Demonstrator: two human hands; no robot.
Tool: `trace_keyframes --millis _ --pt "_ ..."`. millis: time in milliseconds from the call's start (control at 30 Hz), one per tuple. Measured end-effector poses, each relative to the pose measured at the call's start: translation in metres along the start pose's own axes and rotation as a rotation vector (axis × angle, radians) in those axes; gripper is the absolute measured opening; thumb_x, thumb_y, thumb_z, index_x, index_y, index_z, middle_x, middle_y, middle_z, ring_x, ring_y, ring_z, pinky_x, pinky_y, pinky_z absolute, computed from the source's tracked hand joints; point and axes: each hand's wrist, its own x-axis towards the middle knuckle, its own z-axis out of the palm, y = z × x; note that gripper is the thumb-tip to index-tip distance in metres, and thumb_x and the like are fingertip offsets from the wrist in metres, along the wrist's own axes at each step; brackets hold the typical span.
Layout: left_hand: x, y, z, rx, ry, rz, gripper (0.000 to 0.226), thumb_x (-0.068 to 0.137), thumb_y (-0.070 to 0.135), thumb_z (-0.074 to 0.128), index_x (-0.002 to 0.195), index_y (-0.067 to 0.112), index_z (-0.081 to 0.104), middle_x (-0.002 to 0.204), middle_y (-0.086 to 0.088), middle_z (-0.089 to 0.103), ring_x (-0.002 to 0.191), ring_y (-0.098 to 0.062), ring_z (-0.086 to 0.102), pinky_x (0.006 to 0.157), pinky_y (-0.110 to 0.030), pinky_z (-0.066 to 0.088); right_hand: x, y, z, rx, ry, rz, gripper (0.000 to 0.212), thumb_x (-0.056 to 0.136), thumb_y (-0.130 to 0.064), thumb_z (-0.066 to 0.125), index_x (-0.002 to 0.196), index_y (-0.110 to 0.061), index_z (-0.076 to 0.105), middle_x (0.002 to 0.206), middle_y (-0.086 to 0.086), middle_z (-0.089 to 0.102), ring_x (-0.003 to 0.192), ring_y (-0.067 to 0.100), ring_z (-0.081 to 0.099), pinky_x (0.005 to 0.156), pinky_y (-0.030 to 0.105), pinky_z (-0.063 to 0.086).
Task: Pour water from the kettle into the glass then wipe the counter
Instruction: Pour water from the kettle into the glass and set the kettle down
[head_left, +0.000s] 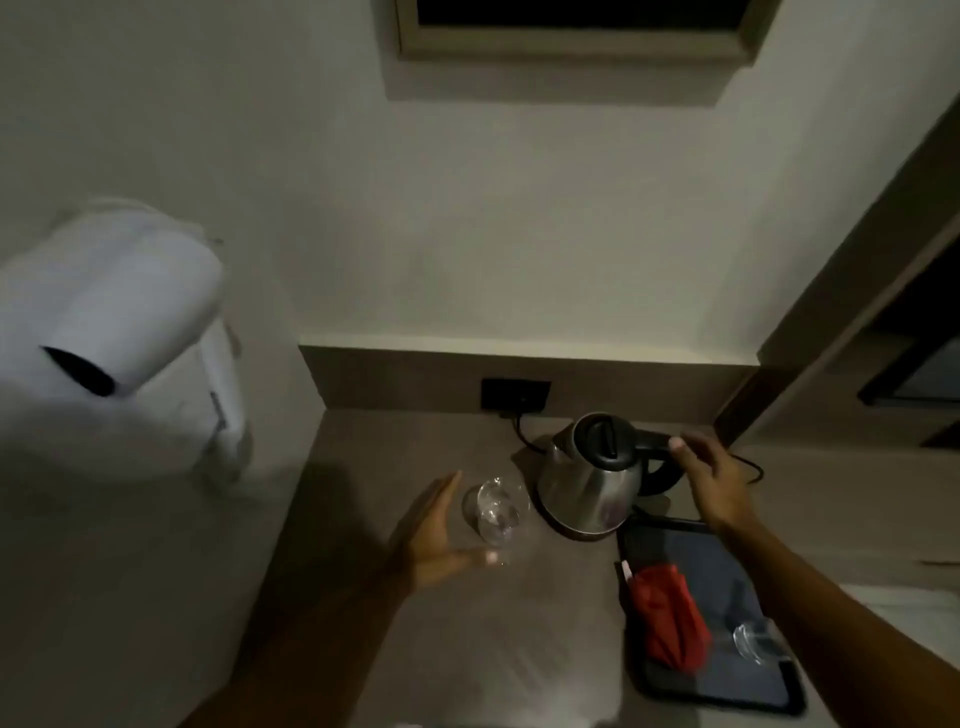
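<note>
A steel kettle (589, 480) with a black lid and handle stands on its base at the back of the brown counter (415, 649). Just left of it stands a clear glass (496, 512). My left hand (434, 538) is open, palm toward the glass, with fingers and thumb on either side of it and apart from it. My right hand (709, 480) hovers open at the kettle's black handle, fingertips just touching or nearly touching it. A red cloth (667, 618) lies on a dark tray (727, 566) at the right.
A second glass (750, 642) lies on the tray. The kettle's cord runs to a black wall socket (514, 395) behind it. White cloth hangs on the wall at the left (119, 338). A dark cabinet edge rises at the right.
</note>
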Motion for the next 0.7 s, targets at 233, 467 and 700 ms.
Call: trace_keyframes --millis 233,467,700 --pt "0.061 -0.034 0.043 -0.108 -0.029 -0.027 0.131 0.038 0.072 0.087 0.149 0.051 0.020 0.155 0.014 0.041 0.141 -0.013 0.041 0.112 -0.036 0.041 0.051 0.036 0.034 0.158 0.033 0.090 0.045 0.106 -0.036 0.046 0.070 -0.012 0.060 0.067 0.003 0.060 0.065 0.017 0.055 0.060 0.021 0.047" --pt "0.064 -0.037 0.055 -0.012 0.080 0.124 0.095 0.046 0.064 0.082 0.131 0.038 0.050 0.122 0.008 0.069 0.108 -0.008 0.064 0.088 -0.011 0.046 0.061 0.025 0.046 0.189 0.079 -0.028 0.049 0.106 -0.022 0.043 0.057 -0.016 0.050 0.049 -0.002 0.054 0.040 -0.002 0.050 0.047 0.019 0.043" --pt "0.062 -0.028 0.043 0.067 0.060 0.158 0.094 0.050 0.066 0.078 0.132 0.023 0.057 0.121 0.002 0.071 0.107 -0.018 0.068 0.091 -0.034 0.057 0.052 -0.045 0.039 -0.140 -0.071 -0.346 0.040 0.097 -0.032 0.054 0.070 -0.006 0.067 0.059 0.016 0.064 0.051 0.023 0.068 0.045 0.037 0.057"
